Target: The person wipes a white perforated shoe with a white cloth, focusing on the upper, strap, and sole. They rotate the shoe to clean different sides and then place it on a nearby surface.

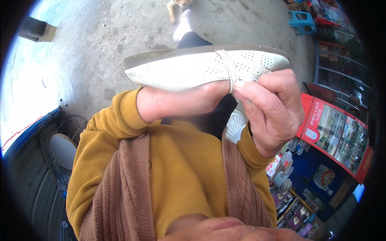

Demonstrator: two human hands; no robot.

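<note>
A white perforated leather slip-on shoe (187, 70) lies on its side across the view, its brownish sole turned away from my body. My left hand (208, 95) holds it from the opening side, with most of the fingers hidden by the shoe. Thin white cord-like bands (229, 69) run around the shoe's upper. At the shoe's right part, my right hand (271, 105) pinches these bands between thumb and finger near the opening's edge, its other fingers curled beside the heel or toe; which end it is I cannot tell.
Beyond the shoe, a foot in a pale sock (183, 27) rests on the concrete floor (120, 33) beside a tan dog (181, 3). A blue plastic stool (302, 22) stands at the upper right. A red-framed display case (340, 135) and shelved goods are at the right. A round-topped stool (62, 150) is at the left.
</note>
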